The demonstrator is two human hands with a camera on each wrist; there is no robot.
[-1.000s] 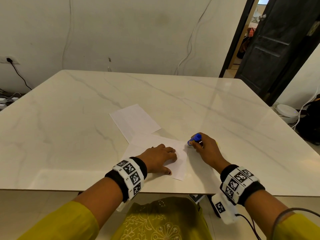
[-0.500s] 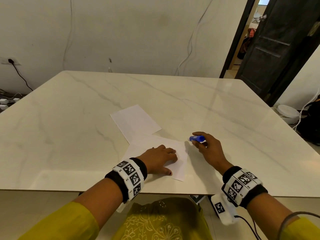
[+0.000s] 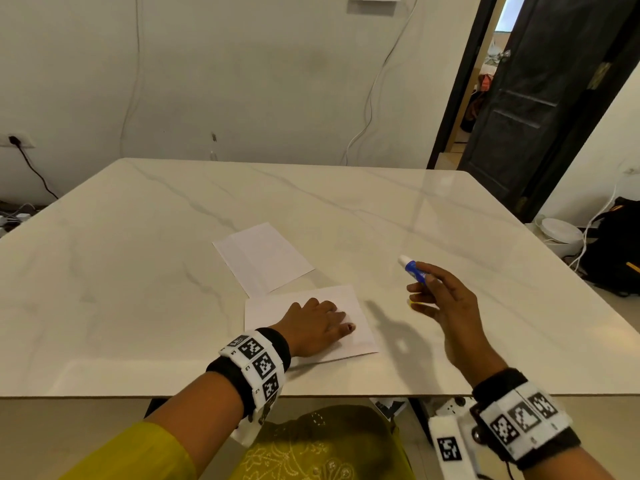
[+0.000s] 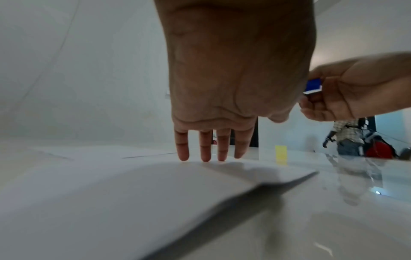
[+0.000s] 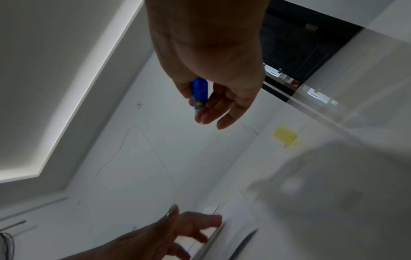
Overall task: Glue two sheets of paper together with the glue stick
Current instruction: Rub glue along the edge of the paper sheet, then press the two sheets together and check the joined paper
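No readable word or brand is being shown. Black-and-white square code patterns are being displayed on the wristbands (image 3: 258,363), with tiny digits beside them too small to be read. Print on the glue stick (image 5: 198,95) is being blurred.

Two white paper sheets (image 3: 265,259) (image 3: 360,317) lie flat, corners overlapping; blue uncapped glue stick (image 3: 414,269) raised, tilted; yellow cap (image 4: 281,154) upright nearby.

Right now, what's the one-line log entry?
left hand: flat on near sheet | right hand: holds uncapped glue stick raised | far sheet: untouched
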